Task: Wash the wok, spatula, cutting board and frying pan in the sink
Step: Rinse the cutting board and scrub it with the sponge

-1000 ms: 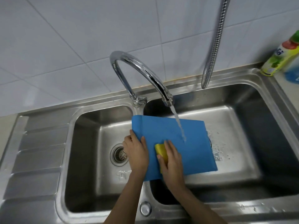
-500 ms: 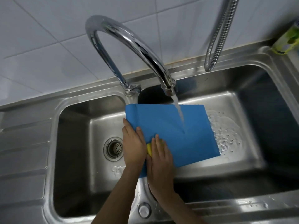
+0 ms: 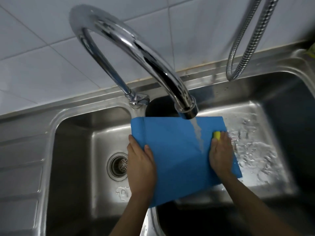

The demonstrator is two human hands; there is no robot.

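Blue plastic, the cutting board [image 3: 177,150] lies tilted across the divider of the steel double sink [image 3: 71,150], directly below the spout of the chrome faucet [image 3: 136,48]; a stream of water [image 3: 197,135] falls from that spout onto the board's right half and runs down its face. Left of the faucet's stream, the left hand [image 3: 140,164] grips the board's left edge, thumb on top and fingers wrapped under the rim; that grip is closed on the board. Right of the stream, the right hand [image 3: 220,154] presses a yellow sponge [image 3: 217,135] flat against the board near its right edge; the fingers look curled over the sponge, though blur makes the exact hold hard to read. Below and left of the faucet base, a round drain strainer [image 3: 118,165] sits in the left basin floor; right of the faucet, the right basin floor shows splashed water, and a ribbed metal hose [image 3: 245,48] hangs in a loop against the white tiled wall [image 3: 42,57].
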